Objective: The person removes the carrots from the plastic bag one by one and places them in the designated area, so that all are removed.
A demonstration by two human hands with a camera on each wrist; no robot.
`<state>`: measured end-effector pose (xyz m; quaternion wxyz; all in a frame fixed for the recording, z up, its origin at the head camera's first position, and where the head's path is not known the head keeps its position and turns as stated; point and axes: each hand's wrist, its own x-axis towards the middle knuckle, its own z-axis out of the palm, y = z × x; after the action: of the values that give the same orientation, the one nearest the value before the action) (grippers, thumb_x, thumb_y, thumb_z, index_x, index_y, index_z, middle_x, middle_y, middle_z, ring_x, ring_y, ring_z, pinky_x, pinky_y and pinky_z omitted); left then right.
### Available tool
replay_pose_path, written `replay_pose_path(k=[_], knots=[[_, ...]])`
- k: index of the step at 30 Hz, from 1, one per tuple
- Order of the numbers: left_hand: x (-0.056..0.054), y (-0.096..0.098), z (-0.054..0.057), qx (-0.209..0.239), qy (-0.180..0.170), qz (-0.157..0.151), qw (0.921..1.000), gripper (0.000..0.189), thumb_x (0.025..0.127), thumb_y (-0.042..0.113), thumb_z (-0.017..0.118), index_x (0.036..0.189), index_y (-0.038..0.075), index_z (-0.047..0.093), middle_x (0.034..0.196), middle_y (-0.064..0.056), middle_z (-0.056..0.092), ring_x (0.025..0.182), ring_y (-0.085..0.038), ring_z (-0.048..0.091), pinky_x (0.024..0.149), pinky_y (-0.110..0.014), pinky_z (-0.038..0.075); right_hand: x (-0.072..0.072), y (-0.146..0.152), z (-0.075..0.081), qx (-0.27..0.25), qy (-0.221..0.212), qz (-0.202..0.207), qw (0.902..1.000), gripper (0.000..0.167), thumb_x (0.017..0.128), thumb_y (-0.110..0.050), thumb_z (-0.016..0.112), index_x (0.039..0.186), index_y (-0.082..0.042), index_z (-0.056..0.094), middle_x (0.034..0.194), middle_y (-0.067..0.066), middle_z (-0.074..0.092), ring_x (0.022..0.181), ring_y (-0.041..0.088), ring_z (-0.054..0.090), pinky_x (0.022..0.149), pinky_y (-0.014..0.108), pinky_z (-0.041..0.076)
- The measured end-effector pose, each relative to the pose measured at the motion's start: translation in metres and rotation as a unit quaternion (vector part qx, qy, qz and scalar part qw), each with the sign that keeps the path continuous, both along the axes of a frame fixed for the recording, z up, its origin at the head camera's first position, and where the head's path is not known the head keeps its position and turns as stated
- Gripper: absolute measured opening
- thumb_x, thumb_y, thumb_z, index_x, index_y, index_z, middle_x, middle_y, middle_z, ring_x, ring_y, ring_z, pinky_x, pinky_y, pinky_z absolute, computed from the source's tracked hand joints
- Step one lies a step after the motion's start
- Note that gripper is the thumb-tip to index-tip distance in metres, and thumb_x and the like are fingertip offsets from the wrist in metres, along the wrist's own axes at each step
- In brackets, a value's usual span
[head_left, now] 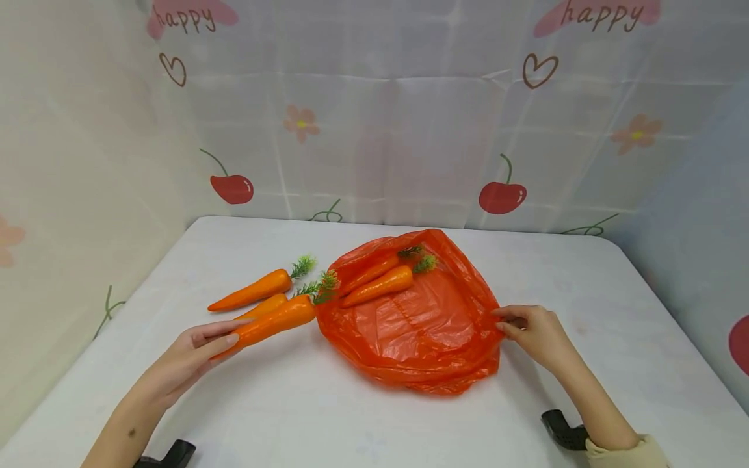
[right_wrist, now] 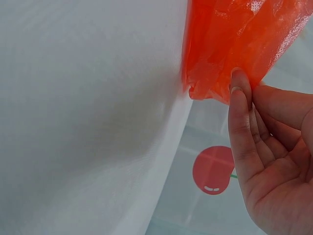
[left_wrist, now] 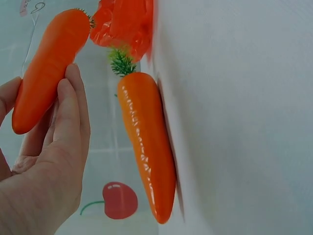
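Note:
My left hand (head_left: 178, 364) grips an orange carrot (head_left: 275, 323) near its thin end, thumb on one side and fingers on the other. Its green leafy top points toward the left rim of a red plastic bag (head_left: 421, 318). Behind it, a second carrot (head_left: 270, 304) is partly hidden, and a third carrot (head_left: 251, 292) lies just beyond. The left wrist view shows one carrot (left_wrist: 146, 147) lying on the table beside the held one. Two carrots rest inside the open bag, the nearer carrot (head_left: 380, 286) in plain sight. My right hand (head_left: 541, 335) pinches the bag's right rim.
The white table (head_left: 374, 429) has a far edge against a printed curtain (head_left: 386, 130) with cherries and hearts. Black straps or mounts (head_left: 564, 430) sit near both wrists.

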<state>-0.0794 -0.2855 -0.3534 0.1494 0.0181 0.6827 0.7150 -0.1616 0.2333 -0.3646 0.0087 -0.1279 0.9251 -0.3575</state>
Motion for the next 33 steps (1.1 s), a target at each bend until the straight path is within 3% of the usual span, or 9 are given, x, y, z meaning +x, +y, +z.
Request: replay_pose_path(k=[7,15,25,33], knots=[[0.013,-0.024,-0.005,-0.006,0.019,0.003,0.9998,0.032,0.098,0.004,0.047,0.127,0.007,0.06,0.121,0.002,0.059,0.107,-0.012,0.056,0.09,-0.025,0.043,-0.002,-0.001,-0.001,0.0,0.002,0.006,1.0,0.02,0.083,0.004,0.067,0.103,0.007,0.067,0.094,0.016,0.066,0.076,0.024,0.064,0.063,0.031,0.054],[0.023,-0.046,-0.015,-0.038,0.003,0.015,0.9992,0.031,0.097,0.004,0.049,0.126,0.007,0.061,0.12,0.008,0.059,0.106,-0.007,0.055,0.089,-0.024,0.044,-0.002,-0.001,-0.001,-0.001,0.003,0.01,0.9999,0.02,0.083,0.005,0.067,0.102,0.007,0.067,0.093,0.016,0.066,0.075,0.023,0.064,0.063,0.03,0.054],[0.015,-0.048,-0.022,-0.067,-0.007,-0.003,0.9977,0.033,0.097,0.007,0.05,0.128,-0.001,0.055,0.121,0.005,0.059,0.108,-0.009,0.055,0.089,-0.024,0.044,-0.001,0.001,-0.001,0.003,-0.002,0.008,1.0,0.021,0.083,0.005,0.067,0.103,0.008,0.066,0.095,0.018,0.066,0.076,0.026,0.065,0.063,0.032,0.055],[0.012,-0.049,-0.027,-0.046,-0.028,-0.012,0.9984,0.03,0.097,0.007,0.05,0.124,0.009,0.062,0.118,0.009,0.059,0.105,-0.008,0.056,0.088,-0.023,0.044,-0.001,0.0,0.0,0.004,-0.001,0.01,0.9999,0.021,0.083,0.005,0.067,0.103,0.008,0.066,0.094,0.018,0.066,0.076,0.025,0.064,0.062,0.031,0.055]])
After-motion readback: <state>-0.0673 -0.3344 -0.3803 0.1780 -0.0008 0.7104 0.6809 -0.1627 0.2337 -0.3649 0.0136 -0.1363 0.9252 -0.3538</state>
